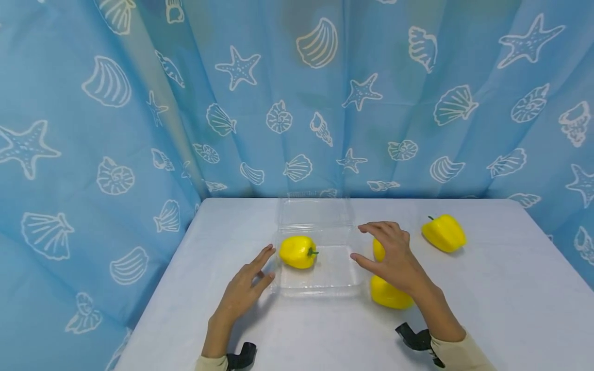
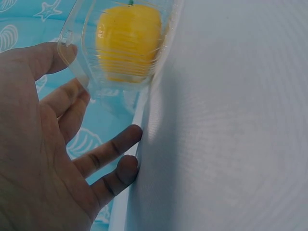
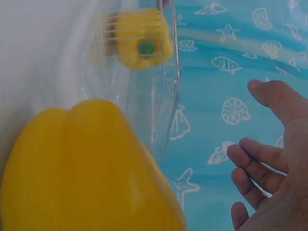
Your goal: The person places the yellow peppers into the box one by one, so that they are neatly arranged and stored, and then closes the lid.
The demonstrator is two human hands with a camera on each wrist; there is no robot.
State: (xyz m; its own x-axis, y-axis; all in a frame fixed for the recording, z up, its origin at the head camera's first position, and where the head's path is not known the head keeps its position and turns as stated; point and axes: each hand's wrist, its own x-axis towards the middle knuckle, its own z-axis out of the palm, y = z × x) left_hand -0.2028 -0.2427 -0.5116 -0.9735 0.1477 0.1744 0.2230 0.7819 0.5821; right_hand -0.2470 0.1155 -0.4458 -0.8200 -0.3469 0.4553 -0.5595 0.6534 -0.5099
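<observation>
Nearest to us, the left hand (image 1: 243,288) lies with fingers spread and straight on the white table (image 1: 487,309), its fingertips just beside the left wall of the clear plastic container (image 1: 325,281); it holds nothing. The right hand (image 1: 394,257) hovers open, fingers relaxed and spread, over the container's right edge, gripping nothing. Below it, a yellow pepper (image 1: 390,294) sits on the table just beside the container, and another yellow piece (image 1: 378,250) shows partly under the palm, probably a second pepper, though we cannot tell for sure. Inside the container, towards its left side, lies a yellow pepper with a green stem (image 1: 298,252). The container's clear lid (image 1: 314,212) stands open behind. Farther right, well apart, rests one more pepper (image 1: 444,233), before the blue seashell curtain (image 1: 297,103).
</observation>
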